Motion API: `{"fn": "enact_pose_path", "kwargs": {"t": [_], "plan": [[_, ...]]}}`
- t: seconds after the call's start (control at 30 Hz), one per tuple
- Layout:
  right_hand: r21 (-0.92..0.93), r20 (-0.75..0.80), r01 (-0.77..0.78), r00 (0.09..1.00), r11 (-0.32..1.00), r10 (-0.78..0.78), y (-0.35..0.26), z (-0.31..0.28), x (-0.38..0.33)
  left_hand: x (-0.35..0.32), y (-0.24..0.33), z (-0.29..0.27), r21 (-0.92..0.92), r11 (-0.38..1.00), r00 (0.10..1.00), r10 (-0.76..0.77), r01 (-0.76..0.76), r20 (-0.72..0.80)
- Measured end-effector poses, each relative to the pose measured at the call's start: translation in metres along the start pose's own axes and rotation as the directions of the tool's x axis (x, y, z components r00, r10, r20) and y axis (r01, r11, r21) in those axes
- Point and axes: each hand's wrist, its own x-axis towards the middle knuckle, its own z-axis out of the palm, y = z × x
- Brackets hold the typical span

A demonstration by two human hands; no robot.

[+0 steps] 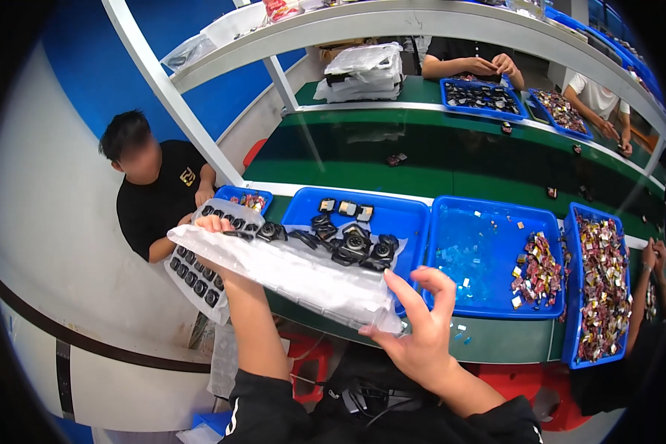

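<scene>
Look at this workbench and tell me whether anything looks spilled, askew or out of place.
Yes. The clear tray, held by the left hand and right hand, is tilted over the blue bin, and black parts lie tumbled there. Small pieces lie loose on the green bench outside the bins.

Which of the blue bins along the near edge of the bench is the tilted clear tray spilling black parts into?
The second blue bin from the left, right under the clear tray. It holds black parts; the bins to its right hold small colourful pieces.
</scene>
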Motion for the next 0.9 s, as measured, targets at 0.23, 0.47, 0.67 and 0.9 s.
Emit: {"fn": "enact_pose_path", "kwargs": {"t": [0.23,0.47,0.67,0.9], "plan": [[0.278,-0.081,0.209,0.978,0.938,-0.194,0.000,0.008,0.018,-0.006,-0.030,0.061,0.694,0.720,0.999,-0.047,0.021,0.018],[0.444,-0.201,0.161,0.977,0.881,-0.077,0.000,0.002,0.094,0.043,-0.102,0.164,0.922,0.371,0.922,0.307,0.111,-0.234],[0.440,-0.267,0.161,0.963,0.883,-0.043,0.018,0.000,0.153,0.076,-0.115,0.158,0.990,0.118,0.989,0.123,0.073,-0.088],[0.503,-0.246,0.222,0.963,0.835,-0.108,-0.006,0.007,0.143,0.076,-0.100,0.152,0.911,0.398,0.965,0.178,0.110,-0.194]]}}
